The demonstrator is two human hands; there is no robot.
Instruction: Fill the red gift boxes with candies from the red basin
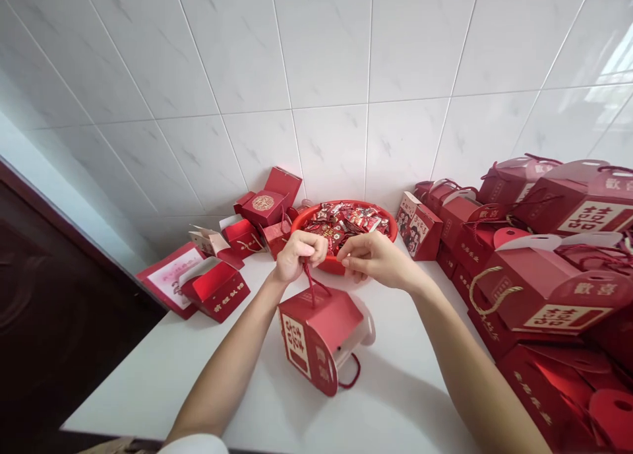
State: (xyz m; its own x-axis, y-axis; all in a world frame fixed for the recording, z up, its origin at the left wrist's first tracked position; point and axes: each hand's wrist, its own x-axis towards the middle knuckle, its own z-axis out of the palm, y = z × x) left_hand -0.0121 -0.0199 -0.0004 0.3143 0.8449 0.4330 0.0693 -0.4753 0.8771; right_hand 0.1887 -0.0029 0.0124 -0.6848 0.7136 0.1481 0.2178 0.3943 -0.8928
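My left hand (299, 255) is closed on the dark red cord (309, 279) of a red candy box (330, 325). Tilted on its side, the box hangs from or leans on the white table; I cannot tell which. Gold and white panels with Chinese characters mark its left side, and a second cord loop (354, 373) trails at its lower right. My right hand (373, 259) is to the right of the cord, fingers loosely bent and apart, with nothing visible in them. Just behind both hands is a red basin (394, 228) full of red-wrapped sweets (341, 223).
Several red gift boxes (558, 289) are stacked along the right side. Smaller sample boxes (217, 289) stand at the left and back left. A picture-printed box (419, 226) is right of the basin. The white table (163, 375) meets a tiled wall (326, 58).
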